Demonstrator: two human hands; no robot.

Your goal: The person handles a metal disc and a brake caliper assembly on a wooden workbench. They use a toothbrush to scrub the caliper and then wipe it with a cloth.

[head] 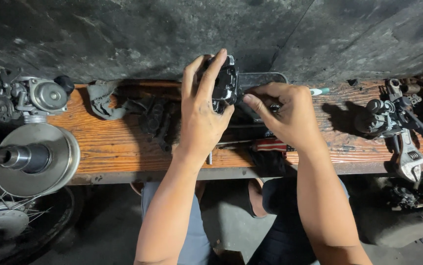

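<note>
We counted two bare hands over one orange wooden bench (123, 147), which ran across the view from nine to three o'clock. The left hand (201, 110) was closed around one small black metal part (225, 83), holding it up above the bench near the dark wall at twelve o'clock. The right hand (285, 113), at three o'clock from the part, had its fingertips pinched against the part's lower right side; we could not tell whether it held anything of its own. One screwdriver with a red striped handle (268, 145) lay under the right hand near the front edge. One grey rag (101, 100) lay at nine o'clock from the left hand, with one dark casting (157, 120) just beside it. One carburettor (32, 95) sat off the bench's left end, and one round pulley (37, 157) below it. One adjustable wrench (410, 159) overhung the front edge at the right end, beside one lever assembly (388, 113). Bare board lay open between the rag and the front edge.
</note>
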